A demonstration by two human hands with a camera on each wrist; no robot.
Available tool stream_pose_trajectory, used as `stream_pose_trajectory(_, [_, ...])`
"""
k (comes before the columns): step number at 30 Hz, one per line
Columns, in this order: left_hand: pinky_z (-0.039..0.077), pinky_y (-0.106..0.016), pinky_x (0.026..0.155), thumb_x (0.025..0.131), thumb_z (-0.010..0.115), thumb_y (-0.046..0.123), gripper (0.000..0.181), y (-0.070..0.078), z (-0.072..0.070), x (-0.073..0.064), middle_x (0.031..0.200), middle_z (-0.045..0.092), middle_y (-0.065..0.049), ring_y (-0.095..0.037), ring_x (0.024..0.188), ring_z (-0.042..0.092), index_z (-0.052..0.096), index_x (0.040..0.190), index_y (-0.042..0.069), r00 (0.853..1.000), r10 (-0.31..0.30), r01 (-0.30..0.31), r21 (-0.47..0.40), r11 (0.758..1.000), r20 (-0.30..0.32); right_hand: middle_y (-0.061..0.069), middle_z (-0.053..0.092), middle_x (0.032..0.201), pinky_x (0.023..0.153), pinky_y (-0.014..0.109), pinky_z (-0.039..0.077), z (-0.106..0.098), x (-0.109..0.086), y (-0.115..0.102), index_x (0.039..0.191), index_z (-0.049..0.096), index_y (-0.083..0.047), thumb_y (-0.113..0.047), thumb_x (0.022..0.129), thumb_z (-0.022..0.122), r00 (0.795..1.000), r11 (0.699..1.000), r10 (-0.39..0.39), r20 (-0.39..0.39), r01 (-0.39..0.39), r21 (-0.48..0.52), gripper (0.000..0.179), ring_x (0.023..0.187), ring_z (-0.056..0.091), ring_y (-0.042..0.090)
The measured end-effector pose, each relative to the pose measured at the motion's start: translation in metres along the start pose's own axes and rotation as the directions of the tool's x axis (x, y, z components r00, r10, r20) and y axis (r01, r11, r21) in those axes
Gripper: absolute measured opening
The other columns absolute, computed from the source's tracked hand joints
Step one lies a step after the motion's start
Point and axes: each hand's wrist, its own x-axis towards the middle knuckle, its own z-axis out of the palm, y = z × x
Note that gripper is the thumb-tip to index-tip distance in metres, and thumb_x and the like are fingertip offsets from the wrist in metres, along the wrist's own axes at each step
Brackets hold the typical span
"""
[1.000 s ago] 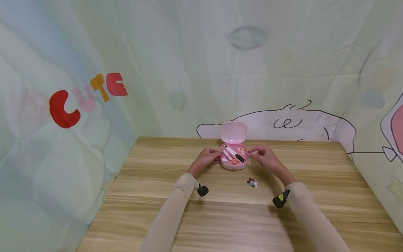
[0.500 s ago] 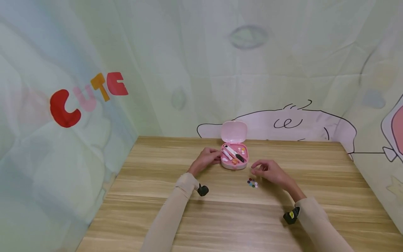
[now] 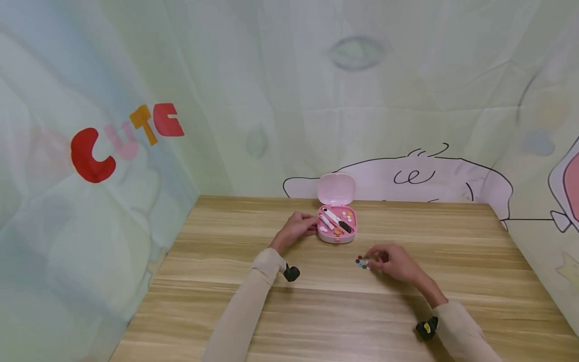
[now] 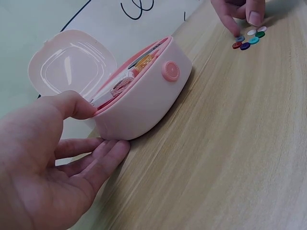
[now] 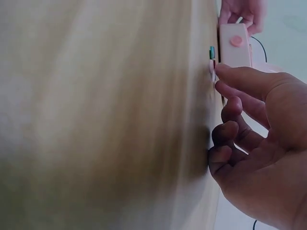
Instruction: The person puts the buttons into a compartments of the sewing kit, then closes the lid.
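Observation:
A small pink box (image 3: 336, 240) stands near the back of the table with its lid (image 3: 336, 189) raised. My left hand (image 3: 294, 231) holds its left side, thumb at the rim and fingers low on the wall. Inside lie a white tool with a black handle (image 3: 345, 227) and several small white and yellow pieces. In front of the box, several coloured buttons sit in a cluster, among them a turquoise button (image 4: 254, 40) and a red button (image 4: 237, 45). My right hand (image 3: 395, 261) reaches over them, index fingertip at a grey-blue button (image 4: 240, 38), thumb apart from it.
The wooden table (image 3: 316, 322) extends toward me and to both sides. A printed cloth (image 3: 253, 90) with cartoon drawings hangs behind it and along the sides. A small black wrist camera (image 3: 291, 274) sits on my left wrist, another camera (image 3: 426, 328) on my right.
My right hand has left the box's right side and moved toward me, down to the buttons. My left hand stays at the box, which has not moved.

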Motion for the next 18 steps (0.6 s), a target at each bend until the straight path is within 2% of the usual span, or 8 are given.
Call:
stream_pose_trajectory(10, [0.060,-0.034,0.093,0.105,0.061,0.017,0.037,0.0012,-0.0002,-0.0019,0.122,0.069,-0.021,-0.020,0.101,0.070,0.063,0.129,-0.011,1.000,-0.005,0.005,0.002,1.000,-0.005,-0.003,0.058,0.076,0.056,0.022,0.041,0.0084,-0.0028,0.0026,0.102,0.077,-0.010,-0.008,0.094,0.076,0.997,0.999,-0.049,-0.056,0.049,-0.003,0.009,0.069,0.050,0.014])
stream_pose_trajectory(18, [0.060,-0.034,0.093,0.105,0.062,0.017,0.037,0.0000,-0.0003,-0.0004,0.121,0.069,-0.021,-0.020,0.101,0.070,0.064,0.129,-0.011,1.000,0.000,0.000,-0.003,1.000,-0.003,-0.003,0.059,0.076,0.056,0.021,0.042,0.0092,-0.0014,0.0009,0.096,0.075,-0.009,-0.007,0.093,0.077,0.998,0.998,-0.057,-0.042,0.057,0.013,0.004,0.069,0.051,0.012])
